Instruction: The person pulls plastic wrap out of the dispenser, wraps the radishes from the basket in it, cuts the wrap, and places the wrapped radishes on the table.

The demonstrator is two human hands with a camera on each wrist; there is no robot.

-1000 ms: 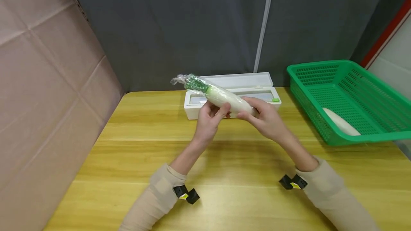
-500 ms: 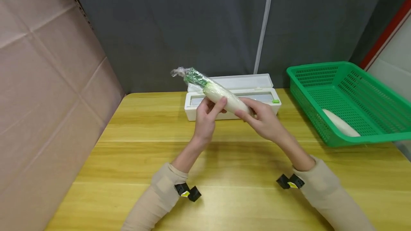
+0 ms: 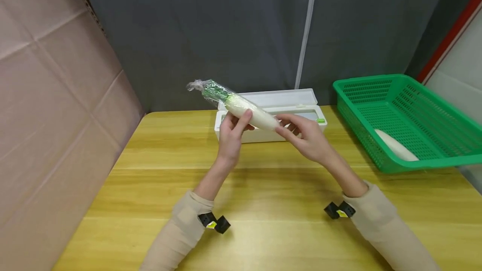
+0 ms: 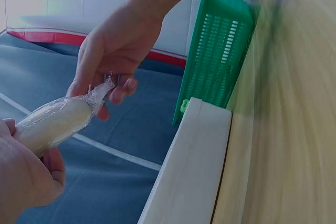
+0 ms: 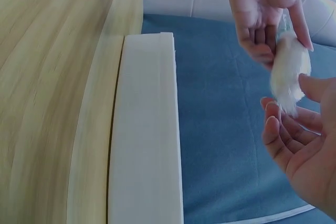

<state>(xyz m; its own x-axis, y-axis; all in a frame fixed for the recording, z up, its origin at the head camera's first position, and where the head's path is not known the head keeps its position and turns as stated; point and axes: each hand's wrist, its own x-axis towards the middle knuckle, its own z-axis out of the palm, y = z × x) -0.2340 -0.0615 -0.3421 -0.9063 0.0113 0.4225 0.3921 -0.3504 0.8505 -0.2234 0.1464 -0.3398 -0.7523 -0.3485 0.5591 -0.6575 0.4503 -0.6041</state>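
Observation:
A white radish [image 3: 250, 112] with green tops is wrapped in clear plastic film and held slanting in the air, leaves to the upper left. My left hand [image 3: 230, 137] grips its middle, thumb on the near side. At the lower right end, my right hand [image 3: 306, 139] has its thumb against the radish and its fingers curled around the loose film. A twisted film tail [image 4: 98, 94] sticks out there, between the right thumb and fingers in the left wrist view. Behind the hands sits a white cling-film dispenser [image 3: 263, 136], lid raised, partly hidden by the radish.
At the right stands a green plastic basket [image 3: 357, 126] with another white radish [image 3: 395, 145] in it. The wooden table [image 3: 271, 221] reaches back to a dark grey curtain [image 3: 188, 45]. A pinkish panel [image 3: 56, 116] borders the left side.
The wrapped radish and my left hand have shifted left. My right hand has slid from around the lower end out to its tip, exposing more of the radish.

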